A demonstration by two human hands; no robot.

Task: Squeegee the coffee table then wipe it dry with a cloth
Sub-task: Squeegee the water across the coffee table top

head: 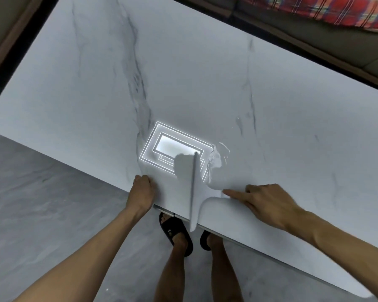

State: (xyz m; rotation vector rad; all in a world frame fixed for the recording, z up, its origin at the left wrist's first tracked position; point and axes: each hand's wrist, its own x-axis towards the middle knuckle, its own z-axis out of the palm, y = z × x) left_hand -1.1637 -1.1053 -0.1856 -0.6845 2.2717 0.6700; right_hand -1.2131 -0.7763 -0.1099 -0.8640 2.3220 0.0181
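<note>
Curled fingers of our left hand (142,190) grip the left edge of the pale grey-white cloth (179,190) at the near rim of the white marble-look coffee table (74,83). Between our hands the cloth bunches into a ridge running near to far. Our right hand (268,201) presses flat on its right part. The clear water puddle (218,158) lies just beyond the ridge, nearer our right hand, so we judge the wipe goes far-right.
</note>
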